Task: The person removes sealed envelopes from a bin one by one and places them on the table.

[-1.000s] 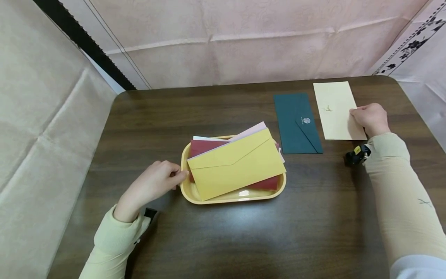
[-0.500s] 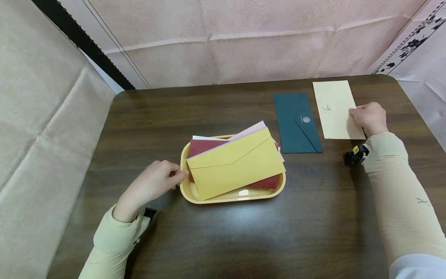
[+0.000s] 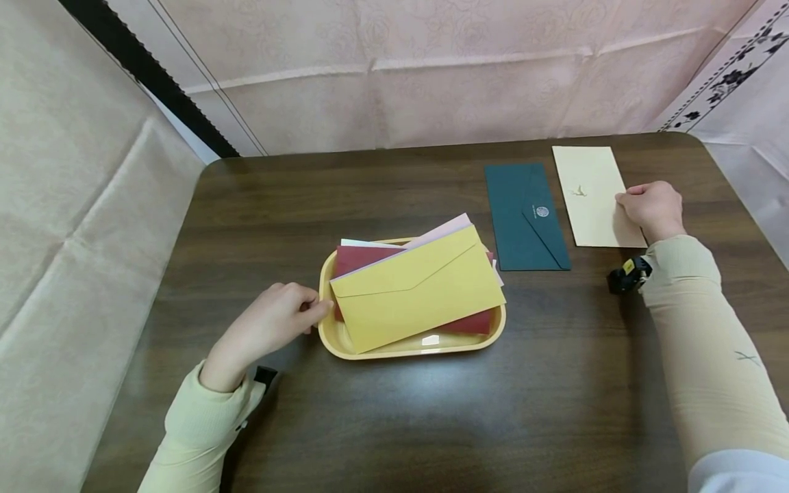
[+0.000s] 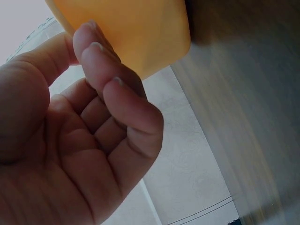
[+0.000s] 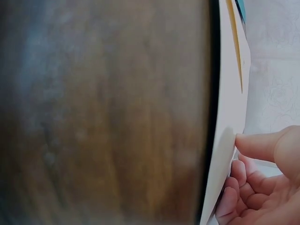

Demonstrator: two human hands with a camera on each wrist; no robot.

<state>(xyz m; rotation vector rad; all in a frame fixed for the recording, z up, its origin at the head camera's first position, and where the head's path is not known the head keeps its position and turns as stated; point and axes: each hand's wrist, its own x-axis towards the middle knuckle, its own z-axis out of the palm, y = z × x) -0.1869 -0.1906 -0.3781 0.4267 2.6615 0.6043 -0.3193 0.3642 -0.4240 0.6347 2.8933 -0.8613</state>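
My left hand (image 3: 274, 322) pinches the left rim of a shallow yellow tray (image 3: 422, 353), thumb and fingertips on its edge. Inside lie several stacked envelopes: a yellow envelope (image 3: 425, 291) slanting on top, a dark red envelope (image 3: 364, 256) beneath, pale ones showing behind. At the far right, my right hand (image 3: 655, 209) holds the right edge of a cream card (image 3: 585, 216) marked with a small gold motif. The right wrist view shows my thumb on the face of the card (image 5: 227, 112), fingers curled behind. A dark teal envelope (image 3: 520, 219) lies left of the card.
The dark wood table (image 3: 370, 431) ends in a rounded edge at the back, before a pale pink cloth (image 3: 462, 82). Another light cloth (image 3: 92, 205) hangs on the left, and a floral-bordered one (image 3: 752, 150) on the right.
My right hand has shifted very slightly left with the cream card, whose far edge sits a touch lower and further left. The left hand, tray and teal envelope have stayed put.
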